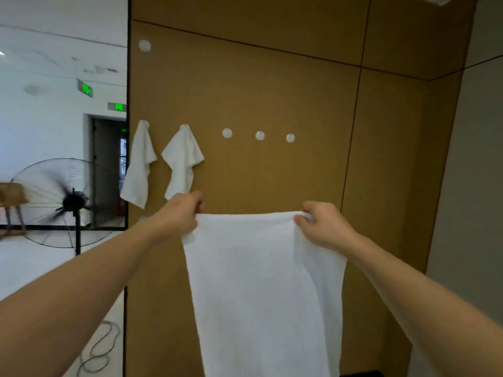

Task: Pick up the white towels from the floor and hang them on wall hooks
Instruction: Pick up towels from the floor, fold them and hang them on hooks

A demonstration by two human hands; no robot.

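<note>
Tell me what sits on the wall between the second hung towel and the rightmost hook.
In the head view, two bare hooks sit between the second hung towel and the rightmost hook; otherwise bare brown panel.

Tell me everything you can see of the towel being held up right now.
The held towel is plain white, soft terry-like cloth, spread flat and hanging straight down, its bottom edge out of view. The left hand pinches its top left corner and the right hand its top right corner, keeping the top edge nearly level. It hangs before the brown wall panel, below the three empty round hooks; contact with the wall is unclear.
</note>
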